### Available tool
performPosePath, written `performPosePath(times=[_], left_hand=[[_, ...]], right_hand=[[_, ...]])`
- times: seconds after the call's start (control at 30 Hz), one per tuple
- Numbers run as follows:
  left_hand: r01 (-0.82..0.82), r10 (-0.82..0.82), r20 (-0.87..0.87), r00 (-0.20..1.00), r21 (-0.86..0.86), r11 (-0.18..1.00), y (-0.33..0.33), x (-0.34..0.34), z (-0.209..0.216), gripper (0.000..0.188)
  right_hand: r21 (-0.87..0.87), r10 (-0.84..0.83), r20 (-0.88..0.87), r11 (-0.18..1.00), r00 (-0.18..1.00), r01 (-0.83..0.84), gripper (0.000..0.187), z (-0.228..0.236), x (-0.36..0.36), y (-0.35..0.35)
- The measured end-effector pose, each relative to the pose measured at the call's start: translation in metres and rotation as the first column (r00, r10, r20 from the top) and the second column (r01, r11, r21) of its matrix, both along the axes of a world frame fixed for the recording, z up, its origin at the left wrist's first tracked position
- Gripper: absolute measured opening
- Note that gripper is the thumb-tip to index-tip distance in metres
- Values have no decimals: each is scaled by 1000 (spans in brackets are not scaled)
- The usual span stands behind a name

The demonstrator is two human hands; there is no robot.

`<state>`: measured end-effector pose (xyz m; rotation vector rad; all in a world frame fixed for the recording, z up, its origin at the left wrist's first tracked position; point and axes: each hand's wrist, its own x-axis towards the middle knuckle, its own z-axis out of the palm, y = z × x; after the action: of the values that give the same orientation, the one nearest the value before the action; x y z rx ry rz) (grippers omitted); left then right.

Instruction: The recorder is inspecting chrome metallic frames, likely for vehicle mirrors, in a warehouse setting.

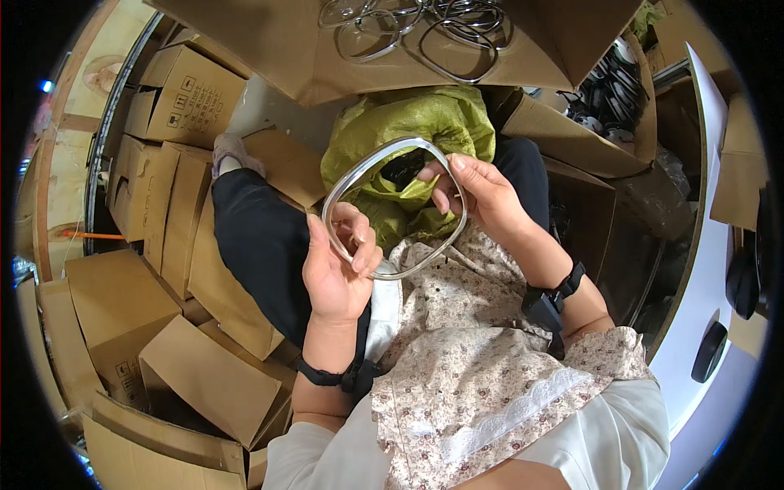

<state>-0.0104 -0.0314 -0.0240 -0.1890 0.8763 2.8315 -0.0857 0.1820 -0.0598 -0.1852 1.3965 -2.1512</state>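
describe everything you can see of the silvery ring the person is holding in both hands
The silvery ring is a thin closed loop, a rounded square more than a circle, with a shiny metallic-looking finish and an open middle. It is held up above the person's lap, tilted toward the camera, in front of a green plastic bag. The left hand pinches its lower left edge, and the right hand grips its right side with fingers curled through the opening. Similar rings lie on cardboard farther off.

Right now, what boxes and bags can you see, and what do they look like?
Brown cardboard boxes: stacked at left, some with dark printed marks.
Open brown box: at top, holding silver rings.
Green plastic bag: crumpled, behind the hands.
Open box: upper right, holding black parts.
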Motion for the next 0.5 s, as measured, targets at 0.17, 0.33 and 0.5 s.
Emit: performPosePath(times=[0.17, 0.33, 0.5], left_hand=[[-15, 16, 16, 1000, -22, 1000, 4, -1, -3, 55], [-19, 18, -24, 1000, -27, 999, 5, -1, -4, 54], [-14, 9, -71, 997, -73, 997, 7, 0, -5, 55]], right_hand=[[-81, 3, 93, 997, 996, 4, 42, 1, 9, 6], [-149, -2, 144, 989, 990, 24, 42, -2, 13, 8], [-179, -25, 195, 982, 980, 60, 38, -9, 15, 8]])
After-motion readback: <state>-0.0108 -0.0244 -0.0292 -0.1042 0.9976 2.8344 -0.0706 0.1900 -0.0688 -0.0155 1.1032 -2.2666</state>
